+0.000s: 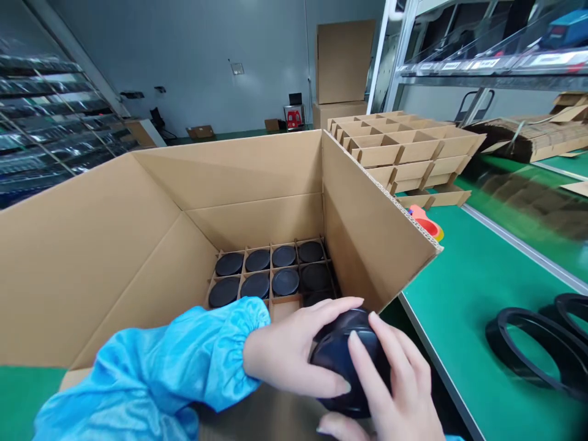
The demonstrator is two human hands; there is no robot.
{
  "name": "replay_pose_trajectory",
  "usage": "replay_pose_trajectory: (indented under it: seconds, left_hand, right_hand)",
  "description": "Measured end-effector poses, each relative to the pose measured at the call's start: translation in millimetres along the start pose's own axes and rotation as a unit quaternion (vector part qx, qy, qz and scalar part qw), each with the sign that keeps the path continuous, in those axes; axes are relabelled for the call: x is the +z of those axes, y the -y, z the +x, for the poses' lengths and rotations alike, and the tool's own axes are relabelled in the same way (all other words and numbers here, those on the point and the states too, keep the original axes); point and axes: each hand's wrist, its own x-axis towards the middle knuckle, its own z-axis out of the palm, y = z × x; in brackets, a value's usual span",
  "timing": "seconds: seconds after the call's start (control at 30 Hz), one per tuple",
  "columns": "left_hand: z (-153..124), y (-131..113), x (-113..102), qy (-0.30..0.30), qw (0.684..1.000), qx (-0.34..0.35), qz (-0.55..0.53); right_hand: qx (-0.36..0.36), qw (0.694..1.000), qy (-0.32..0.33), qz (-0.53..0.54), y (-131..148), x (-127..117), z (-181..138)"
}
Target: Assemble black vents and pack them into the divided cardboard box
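Grey wall (184, 61) behind wire rack (46, 116) | cardboard carton (239, 177) holding packed discs (271, 272) in dividers | left hand (289, 349), right hand (399, 386) both wrapped around black disc (337, 349), near carton's front | stacked cardboard dividers (408, 147) | green surface (478, 275) with black rings (528, 349)

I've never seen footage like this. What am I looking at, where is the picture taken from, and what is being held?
This picture comes from a camera worn on a person's head, looking down at their own bare hands. No machine is involved. The left hand, in a blue sleeve, and the right hand together hold a black round piece at the near side of an open cardboard box. Inside the box, more black round pieces sit in a cardboard divider grid. To the right, black rings lie on a green workbench.
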Motion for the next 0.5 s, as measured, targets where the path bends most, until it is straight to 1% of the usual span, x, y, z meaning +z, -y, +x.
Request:
replay_pose_trajectory:
  seconds: [0.03, 0.07, 0.1, 0.13, 0.17, 0.2, 0.23, 0.27, 0.3, 0.33, 0.37, 0.43, 0.5]
  left_hand:
    - [-3, 6, 0, 0.014, 0.999, 0.012, -0.035]
    - [-5, 11, 0, 0.04, 0.995, 0.028, -0.081]
    - [-7, 15, -2, 0.068, 0.988, 0.046, -0.127]
    - [-8, 18, -3, 0.094, 0.98, 0.062, -0.164]
    - [-10, 19, -4, 0.113, 0.975, 0.071, -0.176]
    - [-12, 18, -6, 0.114, 0.978, 0.078, -0.157]
    - [-13, 16, -6, 0.095, 0.986, 0.084, -0.108]
    - [-16, 13, -7, 0.062, 0.993, 0.093, -0.039]
    - [-18, 8, -6, 0.029, 0.993, 0.105, 0.045]
    - [-20, 3, -5, 0.008, 0.984, 0.117, 0.137]
    - [-21, -2, -4, 0.007, 0.966, 0.127, 0.224]
    - [-23, -13, 1, 0.053, 0.925, 0.126, 0.355]
    - [-23, -21, 6, 0.095, 0.896, 0.085, 0.425]
  right_hand:
    - [0.027, 0.999, -0.001, 0.034, -1, 1, -1]
    - [0.066, 0.994, 0.006, 0.09, -2, 0, -3]
    - [0.113, 0.98, 0.023, 0.164, -5, -1, -6]
    - [0.162, 0.954, 0.048, 0.249, -6, -2, -9]
    - [0.205, 0.917, 0.076, 0.334, -8, -3, -12]
    - [0.239, 0.876, 0.102, 0.407, -8, -3, -13]
    - [0.266, 0.84, 0.121, 0.457, -8, -2, -13]
    - [0.29, 0.816, 0.128, 0.483, -8, -1, -11]
    - [0.312, 0.803, 0.127, 0.492, -7, 1, -9]
    - [0.328, 0.795, 0.121, 0.495, -7, 3, -5]
    - [0.339, 0.788, 0.118, 0.5, -6, 5, -2]
    - [0.348, 0.769, 0.12, 0.523, -3, 10, 5]
    - [0.35, 0.747, 0.124, 0.551, 3, 15, 10]
